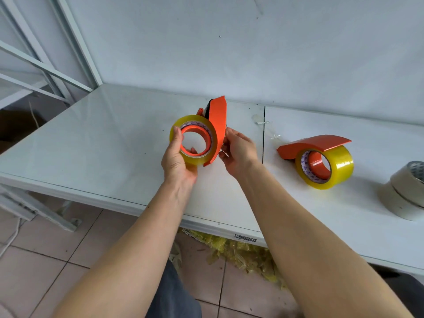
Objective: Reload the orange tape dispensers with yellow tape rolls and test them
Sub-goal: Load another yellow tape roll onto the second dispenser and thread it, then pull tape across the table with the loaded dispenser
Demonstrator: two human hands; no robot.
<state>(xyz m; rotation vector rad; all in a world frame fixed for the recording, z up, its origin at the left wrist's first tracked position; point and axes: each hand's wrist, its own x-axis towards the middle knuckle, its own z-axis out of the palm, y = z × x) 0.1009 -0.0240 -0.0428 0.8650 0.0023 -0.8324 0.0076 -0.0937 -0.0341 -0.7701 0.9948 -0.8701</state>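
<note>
An orange tape dispenser [218, 125] is held upright above the white table [103, 138], with a yellow tape roll [181, 121] seated on its orange hub. My left hand [177, 157] grips the roll, thumb at its left rim and a fingertip inside the hub. On the dispenser's right side, my right hand [238, 150] pinches its lower edge. A second orange dispenser [314, 144] with a yellow roll [337, 168] in it lies on the table to the right, apart from both hands.
Two stacked pale tape rolls [403, 193] sit at the table's right edge. Scraps of clear tape [266, 127] lie near the seam between the tabletops. Crumpled yellow tape waste [241, 251] lies on the tiled floor under the table. A white metal frame [57, 65] stands at the left.
</note>
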